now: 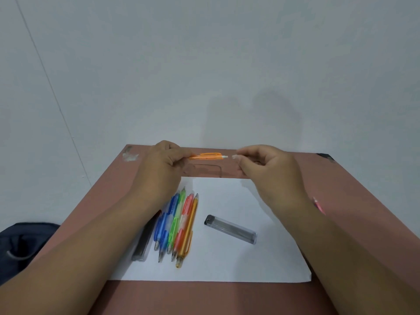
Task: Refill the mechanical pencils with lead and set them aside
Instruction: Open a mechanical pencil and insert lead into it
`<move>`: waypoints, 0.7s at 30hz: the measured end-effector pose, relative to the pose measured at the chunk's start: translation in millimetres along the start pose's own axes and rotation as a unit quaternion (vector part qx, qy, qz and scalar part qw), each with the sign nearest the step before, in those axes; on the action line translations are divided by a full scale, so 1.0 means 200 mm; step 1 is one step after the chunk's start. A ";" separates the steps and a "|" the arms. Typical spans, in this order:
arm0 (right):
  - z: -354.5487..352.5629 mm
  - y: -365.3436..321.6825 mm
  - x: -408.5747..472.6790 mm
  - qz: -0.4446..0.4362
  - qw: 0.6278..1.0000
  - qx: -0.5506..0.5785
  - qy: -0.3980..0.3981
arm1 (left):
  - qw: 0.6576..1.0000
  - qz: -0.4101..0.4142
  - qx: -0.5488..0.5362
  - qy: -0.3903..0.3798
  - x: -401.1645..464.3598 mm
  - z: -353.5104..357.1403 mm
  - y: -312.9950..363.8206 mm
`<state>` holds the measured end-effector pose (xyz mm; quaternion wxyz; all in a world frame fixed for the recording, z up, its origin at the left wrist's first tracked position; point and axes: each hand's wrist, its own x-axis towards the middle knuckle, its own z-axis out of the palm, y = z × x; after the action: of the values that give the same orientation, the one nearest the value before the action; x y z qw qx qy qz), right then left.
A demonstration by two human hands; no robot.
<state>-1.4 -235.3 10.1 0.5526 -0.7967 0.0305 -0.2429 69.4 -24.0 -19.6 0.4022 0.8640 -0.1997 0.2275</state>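
My left hand grips the orange mechanical pencil; my right hand pinches its white cap. The clear lead case lies shut.

Tip end of orange pencil buried inside left hand. Small white piece pinched in right hand: too blurred to identify. Dark case under left forearm, half covered. Pink pencil behind right wrist, mostly hidden. Dark bag far left, cut off by edge.

Both forearms outstretched, left grip curled in a pinch, right grip fingertips pinched together.
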 end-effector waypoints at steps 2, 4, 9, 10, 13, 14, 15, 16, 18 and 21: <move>0.00 -0.01 -0.01 0.005 0.999 0.033 -0.002 | 1.000 0.003 -0.008 -0.004 0.00 0.00 0.00; 0.00 -0.02 -0.01 0.007 0.999 0.038 -0.005 | 1.000 0.000 0.001 -0.007 -0.01 -0.01 0.01; 0.01 -0.03 -0.02 0.015 0.999 0.031 -0.006 | 1.000 0.005 0.008 -0.009 -0.01 -0.01 0.03; 0.01 -0.03 -0.02 0.016 0.999 0.030 -0.007 | 1.000 0.004 0.010 -0.010 -0.01 -0.01 0.03; 0.00 -0.03 -0.02 0.025 0.999 0.036 -0.012 | 1.000 0.000 0.019 -0.012 -0.01 -0.02 0.04; 0.00 -0.03 -0.02 0.026 0.999 0.040 -0.013 | 1.000 0.000 0.018 -0.012 -0.01 -0.02 0.05; 0.00 -0.04 -0.02 0.029 0.999 0.044 -0.012 | 1.000 0.000 0.018 -0.012 -0.01 -0.02 0.05; 0.00 -0.04 -0.02 0.033 0.998 0.048 -0.013 | 1.000 0.000 0.018 -0.011 -0.01 -0.02 0.05; 0.00 -0.04 -0.02 0.044 0.997 0.055 -0.017 | 1.000 0.001 0.018 -0.007 -0.01 -0.02 0.05; 0.00 -0.04 -0.02 0.049 0.997 0.050 -0.021 | 1.000 0.003 0.022 -0.005 -0.01 -0.02 0.06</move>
<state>-6.7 -230.5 15.7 0.6038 -0.7705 0.0457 -0.1993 59.8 -27.3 -10.7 0.3812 0.8735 -0.1989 0.2285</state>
